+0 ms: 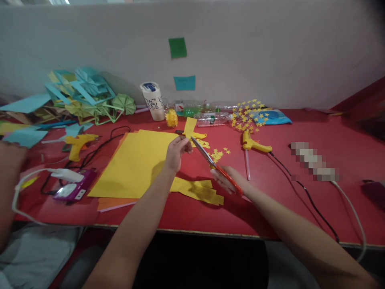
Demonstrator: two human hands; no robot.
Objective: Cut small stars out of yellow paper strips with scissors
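Between the fingertips of my left hand (pixel 177 151) is a yellow paper strip (pixel 190 126), its upper end standing free. My right hand (pixel 227 180) is wrapped round red-handled scissors (pixel 206 154), whose blade tips reach close to the strip beside my left fingers. Cut yellow paper stars (pixel 218 155) lie in a small pile beyond the blades. Several more yellow strips (pixel 198 190) rest on the table below my hands. Large yellow sheets (pixel 135 160) are stacked left of my left hand, over orange ones.
A glue gun (pixel 255 143) with a cord lies at right, another glue gun (pixel 78 145) at left near a purple power strip (pixel 75 188). Plastic bottles (pixel 212 118), a white tumbler (pixel 153 102) and folded paper shapes (pixel 90 94) line the back. Another person's arm (pixel 10 180) enters at left.
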